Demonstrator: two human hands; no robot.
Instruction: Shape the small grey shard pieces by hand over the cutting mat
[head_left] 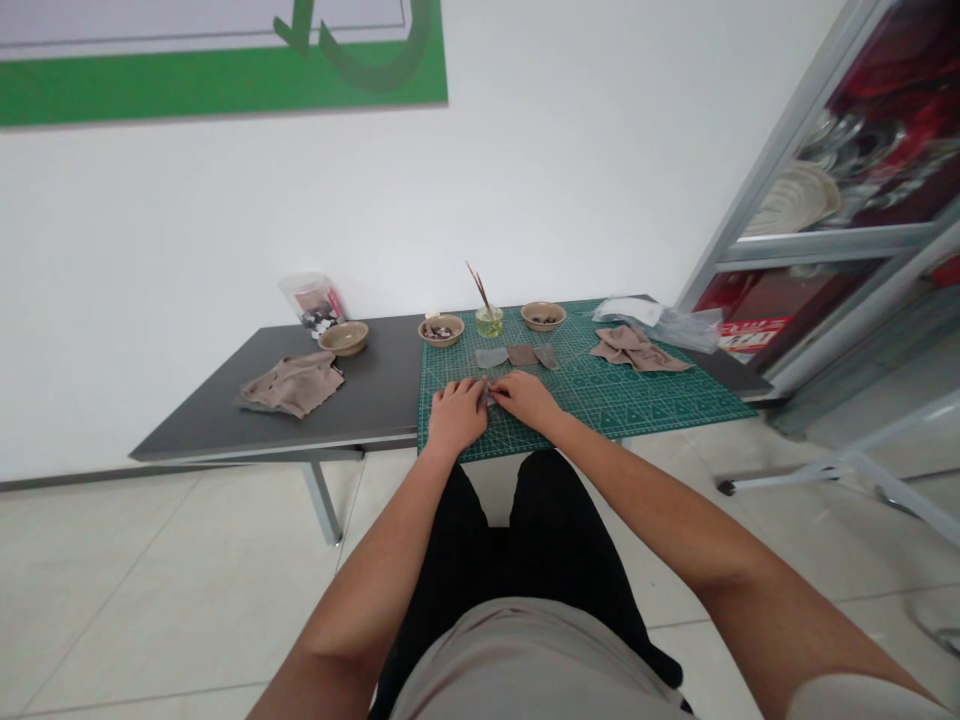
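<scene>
My left hand (457, 415) and right hand (525, 398) were curled inward, pinching a small pale flake (489, 398) between them, just above the green cutting mat (637, 405). It looked thin, light and brittle, best held by its edges. Flat grey pieces (521, 354) lay just beyond.

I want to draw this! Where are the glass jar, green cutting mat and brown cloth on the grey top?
Glass jar (489, 322): head view, on its green liquid.
Green cutting mat (645, 412): head view, on a bare area.
Brown cloth (292, 386): head view, on its middle.
</scene>
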